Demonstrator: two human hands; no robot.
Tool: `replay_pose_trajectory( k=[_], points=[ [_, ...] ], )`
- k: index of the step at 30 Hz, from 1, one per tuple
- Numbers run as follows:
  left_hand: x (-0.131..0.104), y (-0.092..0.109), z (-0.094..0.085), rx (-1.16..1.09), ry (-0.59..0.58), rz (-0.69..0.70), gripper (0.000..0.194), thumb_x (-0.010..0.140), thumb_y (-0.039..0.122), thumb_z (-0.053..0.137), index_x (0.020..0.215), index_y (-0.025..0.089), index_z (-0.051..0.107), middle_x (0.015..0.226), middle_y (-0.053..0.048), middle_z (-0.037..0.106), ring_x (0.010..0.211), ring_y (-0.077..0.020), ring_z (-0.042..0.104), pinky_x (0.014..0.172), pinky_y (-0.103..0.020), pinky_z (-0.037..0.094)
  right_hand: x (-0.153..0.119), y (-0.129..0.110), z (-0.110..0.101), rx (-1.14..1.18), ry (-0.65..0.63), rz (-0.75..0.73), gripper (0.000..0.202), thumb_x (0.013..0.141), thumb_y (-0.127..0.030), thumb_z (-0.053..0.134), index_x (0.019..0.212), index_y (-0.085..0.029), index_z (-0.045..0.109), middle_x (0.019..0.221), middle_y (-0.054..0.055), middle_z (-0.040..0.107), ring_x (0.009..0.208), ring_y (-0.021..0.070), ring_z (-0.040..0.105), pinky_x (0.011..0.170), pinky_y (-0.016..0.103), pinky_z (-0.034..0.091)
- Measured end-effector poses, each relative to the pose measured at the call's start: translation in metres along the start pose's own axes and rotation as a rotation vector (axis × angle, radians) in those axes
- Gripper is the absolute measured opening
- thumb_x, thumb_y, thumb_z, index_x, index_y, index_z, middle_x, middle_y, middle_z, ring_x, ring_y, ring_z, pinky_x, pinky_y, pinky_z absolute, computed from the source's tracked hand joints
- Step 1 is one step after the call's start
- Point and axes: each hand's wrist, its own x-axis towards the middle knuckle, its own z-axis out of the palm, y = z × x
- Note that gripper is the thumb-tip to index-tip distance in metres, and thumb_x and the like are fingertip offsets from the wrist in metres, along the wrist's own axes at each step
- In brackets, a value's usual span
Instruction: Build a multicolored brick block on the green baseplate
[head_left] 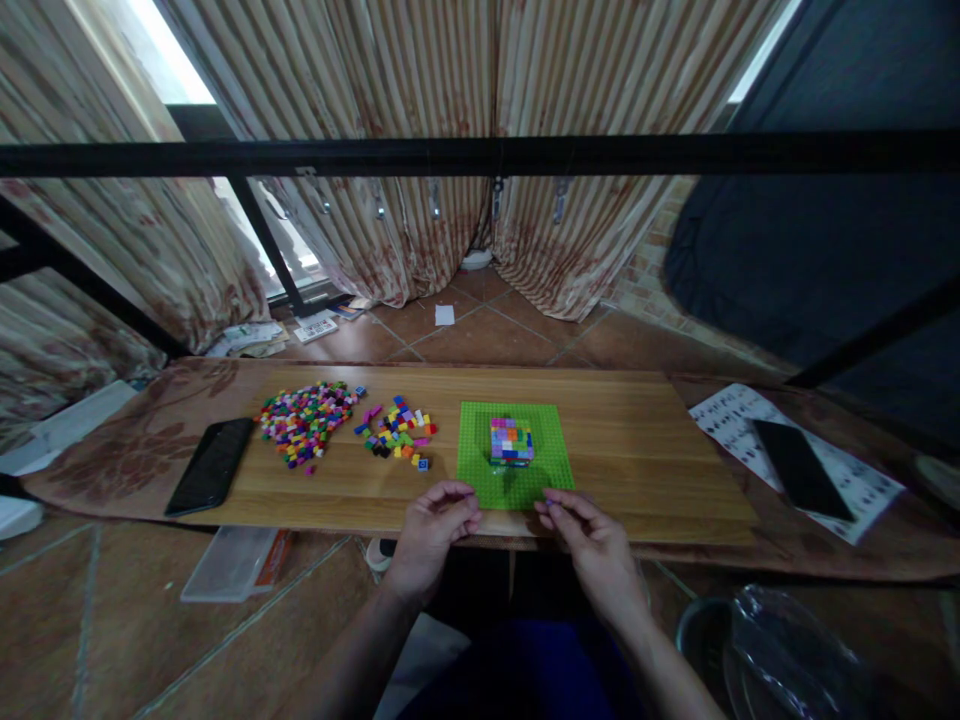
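A green studded baseplate (551, 450) lies on the wooden board, bearing a small block structure (512, 440) with a multicoloured top. At the plate's front left corner is my left hand (439, 530), its fingers curled and thumb close to the fingertips; whatever it may hold is hidden. My right hand (589, 540) is at the front right corner, thumb and forefinger pinched on a tiny purple piece (550, 503). Left of the plate lie a small group of loose bricks (397, 428) and a larger, denser pile of bricks (307, 420).
A black phone (210, 466) lies at the board's left end. To the right, a dark phone (801, 470) rests on a printed sheet (731, 405). A black metal bar (450, 156) crosses beyond the board (622, 430). A clear plastic box (229, 565) is below, front left.
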Motion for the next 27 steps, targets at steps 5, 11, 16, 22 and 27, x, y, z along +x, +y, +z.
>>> replay_pose_trajectory(
  k=[5,11,16,22,27],
  points=[
    [0.010,0.006,0.001,0.086,0.024,0.051,0.032,0.058,0.030,0.082,0.081,0.014,0.068,0.072,-0.001,0.066,0.062,-0.0100,0.063,0.060,-0.021,0.051,0.026,-0.007,-0.005,-0.072,0.046,-0.103,0.027,0.068,-0.045,0.076,0.083,-0.023,0.076,0.093,0.006,0.068,0.081,0.0188,0.065,0.071,0.033,0.055],
    [0.051,0.017,0.011,0.145,0.023,0.183,0.022,0.060,0.026,0.078,0.077,0.015,0.069,0.069,0.000,0.068,0.063,-0.0109,0.063,0.063,-0.023,0.051,0.071,0.000,0.003,-0.043,0.174,-0.183,0.021,0.067,-0.039,0.075,0.082,-0.023,0.076,0.084,0.003,0.071,0.076,0.0159,0.061,0.075,0.033,0.048],
    [0.082,0.025,0.021,0.172,-0.014,0.151,0.018,0.060,0.022,0.078,0.073,0.013,0.069,0.064,-0.001,0.067,0.060,-0.0109,0.063,0.063,-0.024,0.050,0.090,0.008,0.018,0.098,0.168,-0.093,0.026,0.062,-0.038,0.078,0.082,-0.021,0.075,0.076,0.001,0.071,0.067,0.0145,0.060,0.070,0.032,0.048],
    [0.093,0.029,0.027,0.161,-0.132,0.087,0.019,0.062,0.022,0.078,0.076,0.013,0.070,0.067,-0.003,0.069,0.062,-0.0112,0.064,0.065,-0.025,0.051,0.095,0.009,0.020,0.086,0.175,-0.083,0.027,0.061,-0.037,0.078,0.082,-0.021,0.076,0.082,0.003,0.073,0.074,0.0154,0.061,0.077,0.033,0.047],
    [0.099,0.024,0.030,0.154,-0.155,0.080,0.019,0.060,0.020,0.080,0.075,0.013,0.070,0.064,-0.001,0.067,0.056,-0.0088,0.061,0.060,-0.022,0.049,0.096,0.011,0.021,0.142,0.173,-0.064,0.027,0.060,-0.036,0.079,0.081,-0.021,0.076,0.081,0.002,0.073,0.072,0.0142,0.060,0.077,0.032,0.046]
  ],
)
